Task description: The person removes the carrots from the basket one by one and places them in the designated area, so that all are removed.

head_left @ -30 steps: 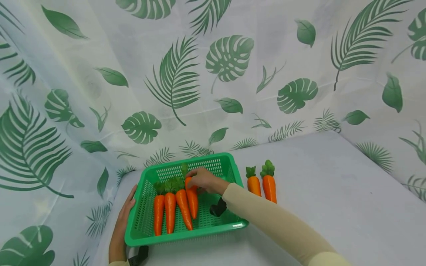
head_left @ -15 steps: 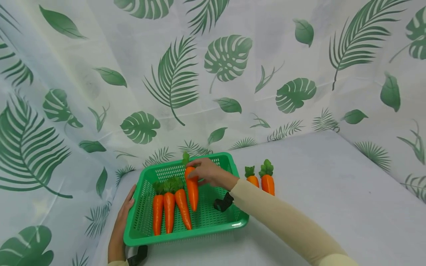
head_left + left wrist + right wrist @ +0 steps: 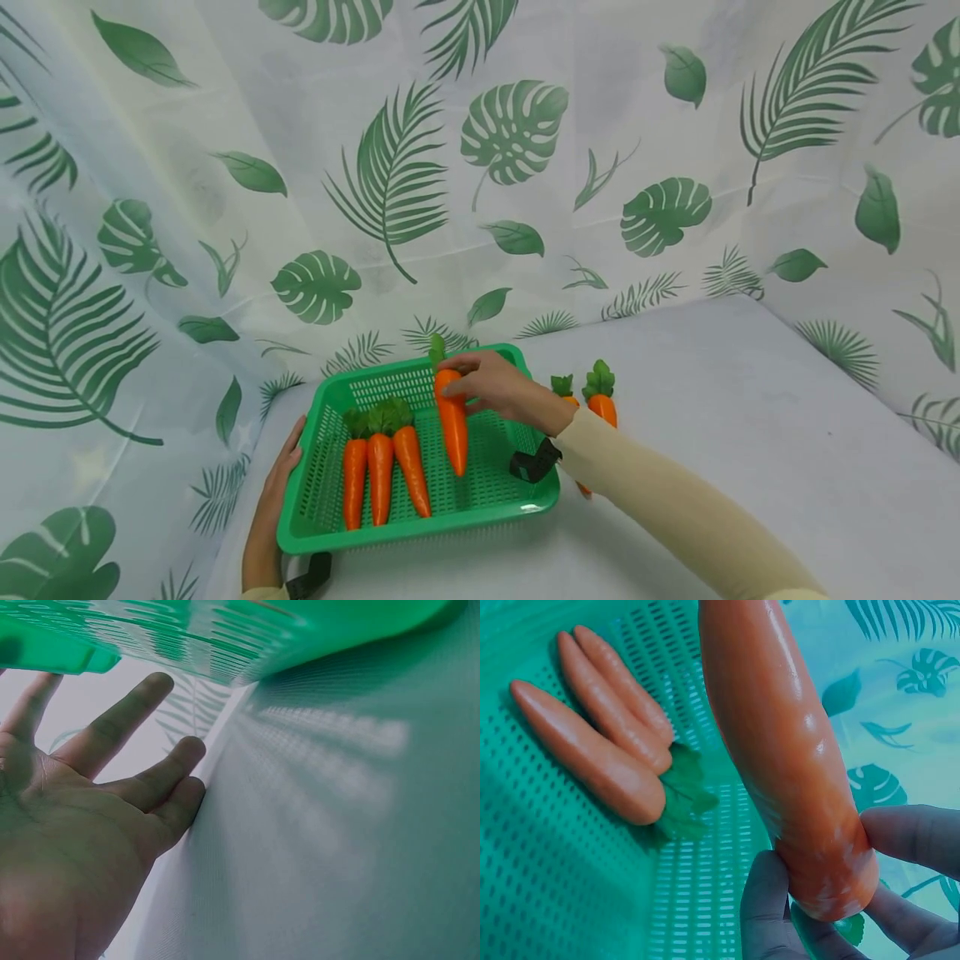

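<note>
My right hand [image 3: 498, 385] pinches an orange carrot [image 3: 453, 429] near its leafy top, between thumb and fingers. The carrot hangs tip down over the green plastic basket [image 3: 405, 531]. Below and to its left, inside the basket, three carrots [image 3: 380, 479] lie side by side with their leaves toward the far wall. At the basket's left side is my left hand [image 3: 281, 475], its fingers along the outer wall. In the left wrist view that hand [image 3: 82, 795] has its fingers stretched out beneath the basket's side; its thumb is not clearly visible.
Two more carrots [image 3: 602, 408] lie on the white tabletop [image 3: 712, 433] right of the basket, partly hidden by my right forearm. A leaf-patterned cloth [image 3: 420, 167] stands behind and along both sides.
My right hand has lifted the carrot from the basket floor, beside the other three, and shifted it up and to the right. My left hand stays at the basket's side.
</note>
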`<action>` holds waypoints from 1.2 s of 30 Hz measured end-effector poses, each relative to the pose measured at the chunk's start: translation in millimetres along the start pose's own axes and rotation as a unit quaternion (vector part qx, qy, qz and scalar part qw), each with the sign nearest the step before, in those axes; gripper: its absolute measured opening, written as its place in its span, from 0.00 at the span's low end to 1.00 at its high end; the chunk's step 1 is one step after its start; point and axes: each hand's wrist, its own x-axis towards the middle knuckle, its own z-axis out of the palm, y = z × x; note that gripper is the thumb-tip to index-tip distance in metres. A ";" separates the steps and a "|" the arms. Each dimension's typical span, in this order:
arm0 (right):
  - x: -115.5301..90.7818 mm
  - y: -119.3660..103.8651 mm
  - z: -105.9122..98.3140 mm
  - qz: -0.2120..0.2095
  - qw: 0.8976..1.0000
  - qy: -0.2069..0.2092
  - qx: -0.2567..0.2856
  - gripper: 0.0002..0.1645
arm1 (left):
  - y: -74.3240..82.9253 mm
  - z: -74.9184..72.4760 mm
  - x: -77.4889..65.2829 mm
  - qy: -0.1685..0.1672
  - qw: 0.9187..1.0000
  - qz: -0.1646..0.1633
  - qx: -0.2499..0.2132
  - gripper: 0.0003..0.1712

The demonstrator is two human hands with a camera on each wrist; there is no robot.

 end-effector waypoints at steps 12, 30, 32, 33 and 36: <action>-26.9 10.6 -30.3 -0.012 0.999 0.002 0.031 0.31 | -0.9 4.9 1.3 0.020 0.999 -0.029 0.015 0.40; -58.1 23.7 -69.8 -0.013 0.999 0.035 0.026 0.31 | 3.7 1.5 1.5 0.009 0.999 -0.042 0.003 0.41; -60.8 25.5 -72.9 -0.014 0.999 0.037 0.028 0.31 | 3.5 1.0 2.1 0.004 1.000 -0.030 -0.002 0.42; -62.2 26.5 -74.7 -0.013 0.999 0.038 0.029 0.31 | 3.5 0.9 2.4 0.001 1.000 -0.024 -0.003 0.42; -67.1 28.6 -79.8 -0.012 0.999 0.043 0.028 0.30 | 3.4 0.7 3.2 -0.005 1.000 -0.016 -0.008 0.42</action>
